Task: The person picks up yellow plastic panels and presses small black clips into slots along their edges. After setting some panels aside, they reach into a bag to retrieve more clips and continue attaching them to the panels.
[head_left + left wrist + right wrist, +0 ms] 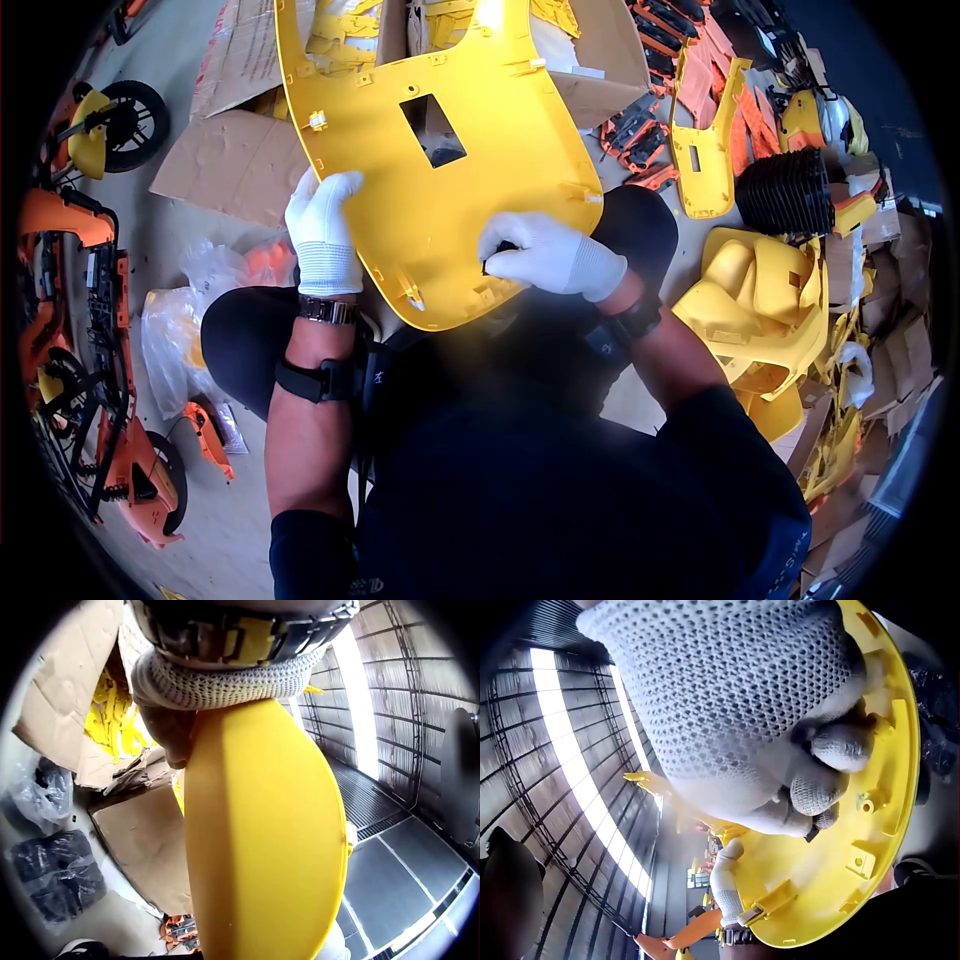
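Observation:
A large yellow plastic panel [480,190], with a rectangular cut-out and small white clips along its rim, lies tilted over the person's lap, its ribbed inner face up. My gloved left hand [325,232] grips its left edge, thumb over the rim. In the left wrist view the panel's smooth outer face [262,825] drops away below that hand. Near the lower right of the panel, my gloved right hand [555,255] has curled fingers pinching a small black part, mostly hidden. The right wrist view shows those fingertips [817,791] close over the inner face beside moulded screw posts [867,805].
An open cardboard box [235,160] of yellow parts stands ahead. More yellow panels [755,290] and black stacked bins [785,195] are on the right. Orange two-wheeler frames [130,450] line the left, near a clear plastic bag [170,330].

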`<state>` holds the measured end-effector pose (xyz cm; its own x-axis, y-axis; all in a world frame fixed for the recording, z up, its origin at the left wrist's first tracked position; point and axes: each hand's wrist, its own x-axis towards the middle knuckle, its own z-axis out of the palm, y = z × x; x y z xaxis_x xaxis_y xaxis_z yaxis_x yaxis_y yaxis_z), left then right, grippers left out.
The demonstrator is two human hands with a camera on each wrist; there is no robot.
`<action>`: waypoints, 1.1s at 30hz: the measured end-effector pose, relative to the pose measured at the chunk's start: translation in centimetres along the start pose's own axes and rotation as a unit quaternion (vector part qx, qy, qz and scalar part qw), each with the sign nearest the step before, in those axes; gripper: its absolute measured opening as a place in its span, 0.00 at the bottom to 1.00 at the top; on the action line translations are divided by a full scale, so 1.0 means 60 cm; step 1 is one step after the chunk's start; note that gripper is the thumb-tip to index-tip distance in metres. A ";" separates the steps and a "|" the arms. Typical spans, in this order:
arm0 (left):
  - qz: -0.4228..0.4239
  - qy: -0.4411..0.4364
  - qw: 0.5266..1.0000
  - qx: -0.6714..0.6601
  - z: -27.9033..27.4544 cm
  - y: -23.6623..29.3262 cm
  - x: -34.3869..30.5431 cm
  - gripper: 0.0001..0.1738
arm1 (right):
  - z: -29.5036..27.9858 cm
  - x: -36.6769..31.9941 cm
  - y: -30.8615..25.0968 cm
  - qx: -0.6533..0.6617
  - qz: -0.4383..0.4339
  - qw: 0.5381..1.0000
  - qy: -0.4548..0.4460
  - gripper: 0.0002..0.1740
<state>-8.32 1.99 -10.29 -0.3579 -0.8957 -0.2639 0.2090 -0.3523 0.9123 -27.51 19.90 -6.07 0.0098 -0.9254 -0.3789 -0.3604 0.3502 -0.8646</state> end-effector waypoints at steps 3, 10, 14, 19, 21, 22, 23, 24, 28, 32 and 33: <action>0.002 0.008 1.000 0.022 -0.001 -0.003 0.002 0.17 | 0.005 0.000 -0.005 -0.080 -0.045 0.995 -0.027 0.11; -0.004 0.024 1.000 -0.013 0.010 -0.005 -0.001 0.16 | 0.016 -0.006 -0.018 -0.148 -0.056 0.986 -0.049 0.10; -0.016 0.009 0.999 -0.051 0.011 -0.004 -0.002 0.17 | 0.023 -0.004 -0.013 -0.152 -0.046 0.986 -0.043 0.09; -0.023 0.028 0.998 -0.056 0.025 0.006 -0.009 0.17 | 0.021 0.007 -0.009 -0.142 -0.036 0.987 -0.067 0.08; -0.019 0.031 0.997 -0.070 0.025 0.004 -0.007 0.17 | 0.018 0.011 -0.011 -0.178 -0.061 0.979 -0.081 0.08; -0.014 0.034 0.997 -0.070 0.027 0.005 -0.008 0.17 | 0.016 0.011 -0.012 -0.196 -0.073 0.974 -0.088 0.08; -0.009 0.037 0.997 -0.071 0.027 0.005 -0.008 0.17 | 0.016 0.011 -0.013 -0.203 -0.080 0.972 -0.083 0.08; -0.013 0.042 0.996 -0.073 0.025 0.002 -0.007 0.17 | 0.018 0.009 -0.014 -0.209 -0.087 0.971 -0.077 0.08; -0.032 0.079 0.994 -0.063 0.024 -0.003 -0.004 0.18 | 0.027 -0.006 -0.019 -0.304 -0.092 0.946 -0.065 0.07; -0.033 0.081 0.994 -0.069 0.024 -0.007 0.001 0.18 | 0.038 -0.022 -0.013 -0.340 -0.119 0.932 -0.027 0.09; -0.030 0.075 0.994 -0.079 0.024 -0.006 0.002 0.18 | 0.038 -0.026 -0.018 -0.311 -0.110 0.944 -0.009 0.10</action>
<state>-9.74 2.41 -10.18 -0.2366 -0.8979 -0.3711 0.3363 -0.4340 0.8358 -24.98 21.30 -5.32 0.1616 -0.9614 -0.2226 -0.8261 -0.0085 -0.5634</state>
